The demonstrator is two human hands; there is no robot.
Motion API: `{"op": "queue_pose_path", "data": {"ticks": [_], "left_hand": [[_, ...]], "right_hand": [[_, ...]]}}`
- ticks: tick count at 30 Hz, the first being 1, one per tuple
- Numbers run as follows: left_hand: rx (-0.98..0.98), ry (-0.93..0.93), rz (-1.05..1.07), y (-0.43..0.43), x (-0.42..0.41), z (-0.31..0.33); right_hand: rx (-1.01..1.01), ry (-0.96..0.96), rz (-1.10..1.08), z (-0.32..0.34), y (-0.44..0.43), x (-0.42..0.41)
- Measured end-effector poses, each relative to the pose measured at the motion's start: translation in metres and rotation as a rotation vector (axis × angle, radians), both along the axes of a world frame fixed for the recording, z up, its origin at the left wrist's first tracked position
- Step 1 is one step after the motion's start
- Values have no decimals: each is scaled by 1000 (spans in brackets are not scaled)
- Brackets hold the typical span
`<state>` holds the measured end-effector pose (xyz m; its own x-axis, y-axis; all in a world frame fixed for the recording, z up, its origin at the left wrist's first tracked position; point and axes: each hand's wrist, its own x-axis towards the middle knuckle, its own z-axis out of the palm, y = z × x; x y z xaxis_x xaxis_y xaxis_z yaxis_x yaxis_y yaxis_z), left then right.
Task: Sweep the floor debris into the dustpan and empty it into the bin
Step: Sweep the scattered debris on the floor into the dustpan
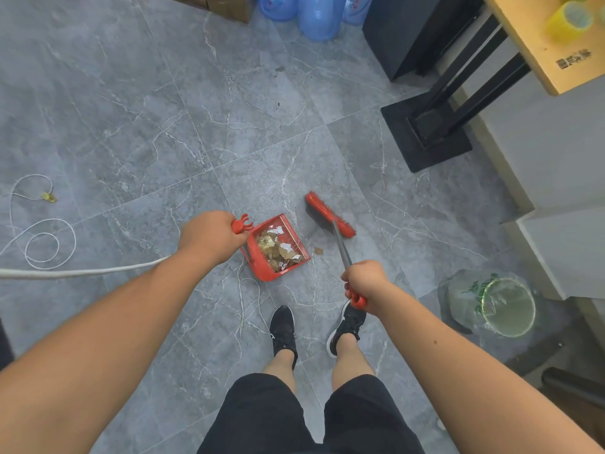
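Both hands gripping: left hand on dustpan handle, right hand on broom; one scrap beside pan.

White cord; blue water jugs

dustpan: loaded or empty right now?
Loaded. The red dustpan holds a pile of brown and white scraps; one brown scrap lies on the floor just outside it.

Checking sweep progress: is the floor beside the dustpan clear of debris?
No, one brown scrap lies on the floor just outside the dustpan mouth.
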<state>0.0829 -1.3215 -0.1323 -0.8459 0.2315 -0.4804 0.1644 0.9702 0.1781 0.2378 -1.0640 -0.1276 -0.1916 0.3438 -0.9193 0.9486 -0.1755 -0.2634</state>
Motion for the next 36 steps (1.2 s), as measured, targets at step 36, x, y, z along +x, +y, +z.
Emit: {"op": "queue_pose_path", "data": {"ticks": [36], "left_hand": [[82,-14,32,-50,20,16]], "right_hand": [[-224,68,-51,61,-12,33]]}}
